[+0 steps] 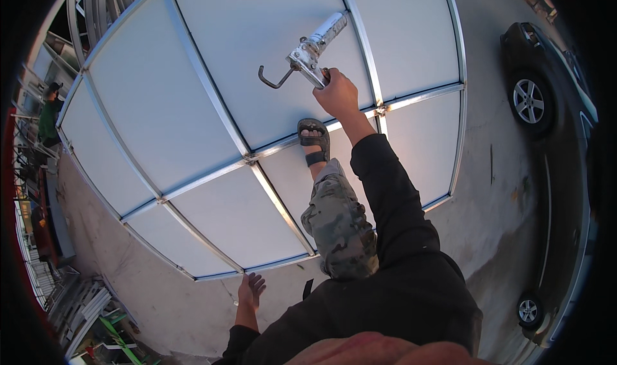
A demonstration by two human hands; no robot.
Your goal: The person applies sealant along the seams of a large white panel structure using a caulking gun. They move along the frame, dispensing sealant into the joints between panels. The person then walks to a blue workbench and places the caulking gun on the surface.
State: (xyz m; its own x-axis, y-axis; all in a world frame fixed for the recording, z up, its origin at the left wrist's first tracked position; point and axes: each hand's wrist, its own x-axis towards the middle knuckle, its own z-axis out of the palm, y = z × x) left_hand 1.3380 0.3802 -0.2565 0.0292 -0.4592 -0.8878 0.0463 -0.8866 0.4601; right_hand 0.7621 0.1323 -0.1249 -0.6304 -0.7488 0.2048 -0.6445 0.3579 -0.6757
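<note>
From where I stand, the metal caulking gun is up over the white panels, its handle wrapped in the right grip. I'd judge it stiff and fairly weighty, a touch slippery where bare — best held by that handle, clear of the bent rod. The right grip hides most of the handle and any trigger. The left grip is loosely spread and holds nothing — whether it touches the metal frame, I can't quite tell.
</note>
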